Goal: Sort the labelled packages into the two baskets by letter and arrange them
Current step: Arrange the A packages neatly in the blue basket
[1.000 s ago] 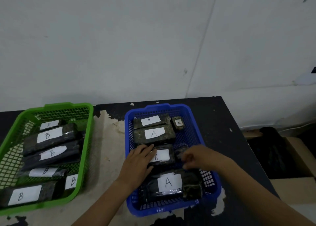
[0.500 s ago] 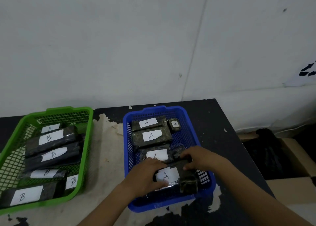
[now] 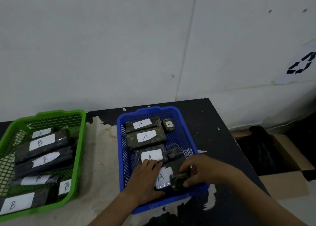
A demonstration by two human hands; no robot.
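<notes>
The blue basket [image 3: 122, 150] at centre holds several dark wrapped packages with white "A" labels, among them a large one [image 3: 145, 136] near the back. My left hand [image 3: 145, 179] lies over the left end of the front A package [image 3: 162, 175], thumb along its near edge. My right hand [image 3: 200, 167] pinches a small dark package [image 3: 178, 180] at that package's right end. The green basket [image 3: 59, 113] on the left holds several "B" packages [image 3: 41, 142], laid in rows.
Between the baskets the black tabletop shows a worn pale patch [image 3: 100, 157]. The table's right edge runs just beyond the blue basket. Below it stands an open cardboard box [image 3: 290, 181] with black material inside. A white wall is close behind.
My left hand slid from the middle A package onto the front one. My right hand came forward and took the small package at the front package's right end. The view tilted up slightly.
</notes>
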